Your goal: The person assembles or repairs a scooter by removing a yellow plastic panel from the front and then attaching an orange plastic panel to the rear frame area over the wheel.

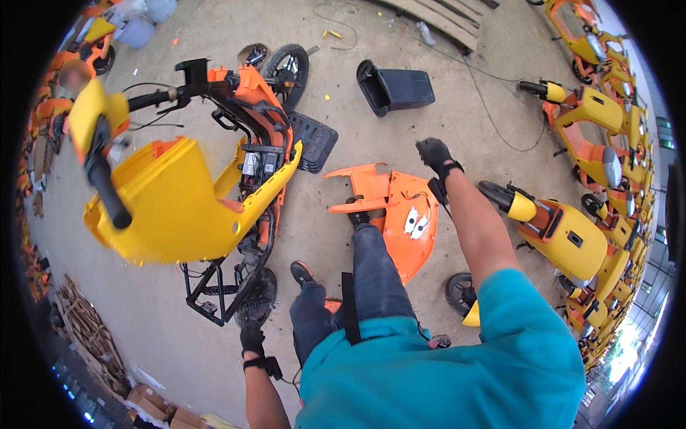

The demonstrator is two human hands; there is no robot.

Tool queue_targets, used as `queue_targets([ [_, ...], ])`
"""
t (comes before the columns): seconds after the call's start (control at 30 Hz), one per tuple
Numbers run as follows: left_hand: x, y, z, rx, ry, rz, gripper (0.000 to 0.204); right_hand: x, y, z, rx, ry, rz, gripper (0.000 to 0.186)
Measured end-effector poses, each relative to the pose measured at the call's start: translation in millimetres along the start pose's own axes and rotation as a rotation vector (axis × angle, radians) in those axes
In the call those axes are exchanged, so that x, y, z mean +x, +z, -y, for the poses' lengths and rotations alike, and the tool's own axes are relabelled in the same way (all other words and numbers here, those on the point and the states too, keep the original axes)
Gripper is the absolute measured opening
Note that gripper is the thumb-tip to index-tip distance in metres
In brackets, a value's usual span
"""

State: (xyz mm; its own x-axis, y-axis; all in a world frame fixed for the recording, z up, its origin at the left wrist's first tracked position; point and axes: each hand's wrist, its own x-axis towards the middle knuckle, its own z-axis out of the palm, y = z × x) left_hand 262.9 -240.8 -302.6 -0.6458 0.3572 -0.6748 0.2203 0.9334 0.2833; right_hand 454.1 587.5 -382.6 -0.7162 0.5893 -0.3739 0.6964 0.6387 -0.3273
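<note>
My right hand point(433, 154), in a black glove, is held out above the concrete floor beyond the orange scooter body panel point(412, 252). Its fingers are curled, and I cannot see inside them. The panel carries a white eye-shaped sticker and lies beside my right leg. My left hand point(251, 338), also gloved in black, hangs low close to the rear wheel point(256, 299) of a partly stripped scooter; its fingers are too unclear to read. That scooter has a yellow front panel point(161, 207), a black handlebar grip point(109, 189) and an exposed black rear frame point(221, 309).
A dark plastic bin point(407, 89) lies on its side ahead. A black mat or tray point(314, 141) rests beside the scooter. Rows of yellow scooters point(572, 243) stand on the right. Wooden boards point(439, 21) lie at the far edge, and a thin cable point(493, 111) crosses the floor.
</note>
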Motion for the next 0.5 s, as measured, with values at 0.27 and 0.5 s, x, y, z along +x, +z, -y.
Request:
queue_targets([
  [0.27, 24.4, 34.4, -177.6, -0.354, -0.175, 0.093, 0.026, 176.5, 88.9, -99.6, -0.182, -0.039, -0.108, 0.04],
  [0.5, 145.9, 102.7, -263.4, -0.224, 0.017, 0.161, 0.012, 307.9, 161.0, -172.2, -0.292, -0.316, -0.139, 0.035],
])
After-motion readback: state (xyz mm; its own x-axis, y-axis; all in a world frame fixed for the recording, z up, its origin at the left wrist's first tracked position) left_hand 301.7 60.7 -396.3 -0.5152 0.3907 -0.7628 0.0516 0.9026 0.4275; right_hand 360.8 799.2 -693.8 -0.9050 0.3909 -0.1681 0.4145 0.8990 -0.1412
